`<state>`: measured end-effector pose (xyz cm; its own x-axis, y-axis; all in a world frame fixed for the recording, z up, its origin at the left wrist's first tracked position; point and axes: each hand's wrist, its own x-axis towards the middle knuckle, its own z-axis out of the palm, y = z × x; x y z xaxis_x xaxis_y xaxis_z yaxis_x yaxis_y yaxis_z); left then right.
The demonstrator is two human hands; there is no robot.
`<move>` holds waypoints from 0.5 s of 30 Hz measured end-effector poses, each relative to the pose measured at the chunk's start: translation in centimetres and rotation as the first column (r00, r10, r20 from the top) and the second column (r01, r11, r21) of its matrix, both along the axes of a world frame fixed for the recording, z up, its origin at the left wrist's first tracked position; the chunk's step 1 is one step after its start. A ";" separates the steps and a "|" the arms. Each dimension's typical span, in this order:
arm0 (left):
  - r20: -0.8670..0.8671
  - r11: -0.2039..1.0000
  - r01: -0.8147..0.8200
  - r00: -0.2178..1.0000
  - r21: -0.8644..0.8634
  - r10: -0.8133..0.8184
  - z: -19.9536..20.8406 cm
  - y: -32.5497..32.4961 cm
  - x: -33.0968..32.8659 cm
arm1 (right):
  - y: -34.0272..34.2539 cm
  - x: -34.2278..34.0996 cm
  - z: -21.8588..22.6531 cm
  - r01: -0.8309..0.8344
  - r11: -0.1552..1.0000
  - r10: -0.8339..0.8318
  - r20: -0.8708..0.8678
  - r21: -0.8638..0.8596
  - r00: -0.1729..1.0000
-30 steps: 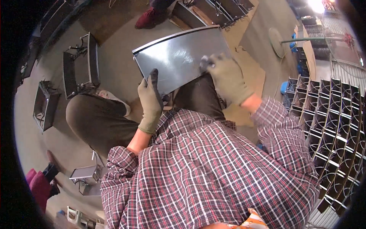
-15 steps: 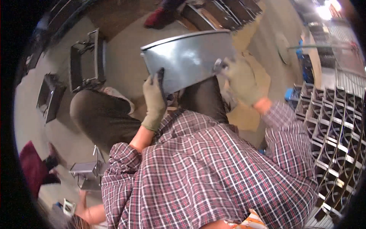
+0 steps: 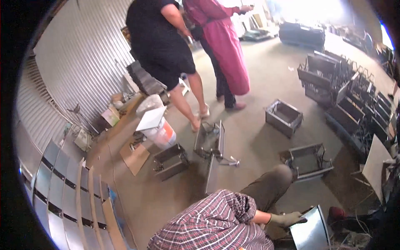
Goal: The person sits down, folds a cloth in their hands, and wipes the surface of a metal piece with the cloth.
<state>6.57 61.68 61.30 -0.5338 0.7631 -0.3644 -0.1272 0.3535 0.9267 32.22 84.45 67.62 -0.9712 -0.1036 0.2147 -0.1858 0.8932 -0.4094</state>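
Low on the right, my left hand [image 3: 287,219], in a light glove with dark fingertips, grips the edge of a shiny metal panel [image 3: 310,231]. The fingers are closed over the near edge, and the panel runs off the bottom of the picture. My bent left knee [image 3: 280,175] rises just beyond that hand. My right hand is out of view. Nearest the knee on the floor is a dark rectangular metal frame [image 3: 308,160] with wire-like parts at its ends.
More dark metal frames lie about, including one box-shaped frame [image 3: 284,116]. Others are piled at right [image 3: 354,91]. Two people stand ahead, one in black [image 3: 160,41], one in a pink-red coat [image 3: 227,50]. A white bucket [image 3: 164,133] carries a board. Flat panels [image 3: 66,191] are at left.
My view has swung to the left and up, bringing in the standing people and the corrugated wall. The panel now appears at lower right, still in my left hand; my right hand has left view.
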 end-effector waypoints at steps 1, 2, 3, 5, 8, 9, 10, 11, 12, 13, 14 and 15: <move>0.048 0.998 -0.054 0.997 0.006 0.054 -1.8 -0.3 1.3 | 0.5 0.3 0.0 -0.071 0.997 0.071 0.043 -0.010 0.997; 0.103 0.993 -0.115 0.988 0.012 0.114 -3.4 -0.3 1.9 | 1.8 0.3 0.1 -0.147 0.989 0.149 0.091 -0.020 0.985; 0.093 0.995 -0.101 0.991 0.000 0.101 -2.3 0.0 2.4 | 4.0 0.7 0.5 -0.285 0.957 0.287 0.252 -0.042 0.924; 0.143 0.988 -0.147 0.978 -0.041 0.152 1.5 0.7 1.6 | 4.2 -0.9 2.1 -0.183 0.981 0.189 0.113 -0.064 0.975; 0.080 0.975 -0.201 0.978 0.096 0.194 1.2 2.2 1.4 | 4.7 -1.2 2.8 -0.101 0.991 0.102 0.005 -0.086 0.995; 0.201 0.982 -0.190 0.962 0.009 0.184 2.1 2.2 1.0 | 4.5 -1.2 2.8 -0.086 0.992 0.088 0.010 -0.091 0.996; 0.210 0.984 -0.179 0.962 0.003 0.175 1.3 1.8 1.0 | 4.3 -1.4 2.9 -0.078 0.993 0.080 0.015 -0.093 0.997; 0.101 0.989 -0.145 0.985 0.024 0.142 0.1 1.7 0.5 | 4.1 -1.8 2.8 -0.071 0.994 0.073 0.017 -0.089 0.997; -0.008 0.993 -0.112 0.994 0.045 0.112 -0.9 1.5 0.1 | 3.9 -2.1 2.7 -0.067 0.994 0.069 0.020 -0.083 0.997; 0.066 0.998 -0.054 0.996 0.006 0.054 -0.9 1.3 -0.1 | 3.6 -2.1 2.5 -0.062 0.995 0.064 0.028 -0.078 0.998; 0.080 0.999 -0.049 0.996 0.010 0.048 -0.9 1.4 -0.1 | 3.3 -2.1 2.5 -0.059 0.996 0.061 0.037 -0.071 0.997; 0.126 0.998 -0.056 0.991 -0.004 0.056 -0.7 1.3 -0.3 | 3.0 -2.2 2.4 -0.059 0.996 0.062 0.044 -0.065 0.997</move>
